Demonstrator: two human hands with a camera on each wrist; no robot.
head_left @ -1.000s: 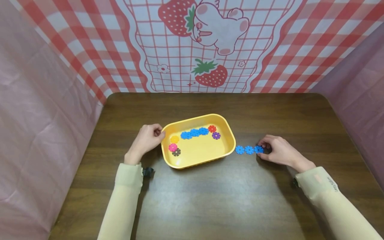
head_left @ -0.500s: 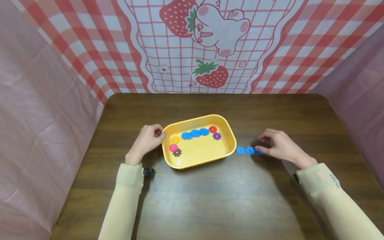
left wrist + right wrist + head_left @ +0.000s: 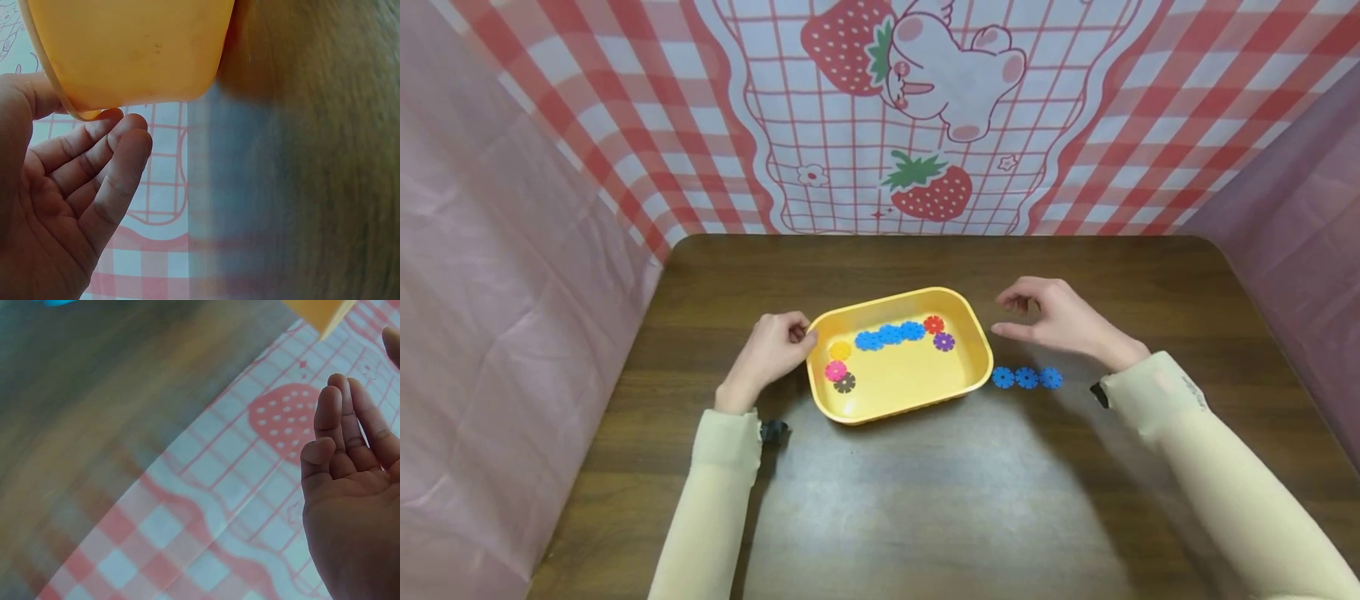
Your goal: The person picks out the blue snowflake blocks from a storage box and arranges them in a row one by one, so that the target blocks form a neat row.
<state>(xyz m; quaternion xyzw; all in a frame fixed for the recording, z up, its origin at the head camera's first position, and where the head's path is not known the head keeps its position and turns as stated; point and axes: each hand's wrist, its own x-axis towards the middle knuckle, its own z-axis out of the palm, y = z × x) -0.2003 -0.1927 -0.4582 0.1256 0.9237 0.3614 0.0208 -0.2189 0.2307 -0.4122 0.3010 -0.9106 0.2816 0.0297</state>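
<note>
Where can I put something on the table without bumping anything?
The biggest bare patch of table is in front of the tray, between the sleeves. A bare strip also runs behind the tray, up to the cloth. It's crowded at the tray's ends: left hand on one, three blue discs and right hand by the other.

Looks like a small fabric-walled booth, with a wood-grain table (image 3: 925, 492), strawberry-print cloth (image 3: 925, 125) far, pink drape (image 3: 490, 292) left, mauve drape (image 3: 1288, 192) right.

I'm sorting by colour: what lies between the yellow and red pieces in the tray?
Blue pieces in a row lie between the yellow piece and the red piece, as the head view shows.
</note>
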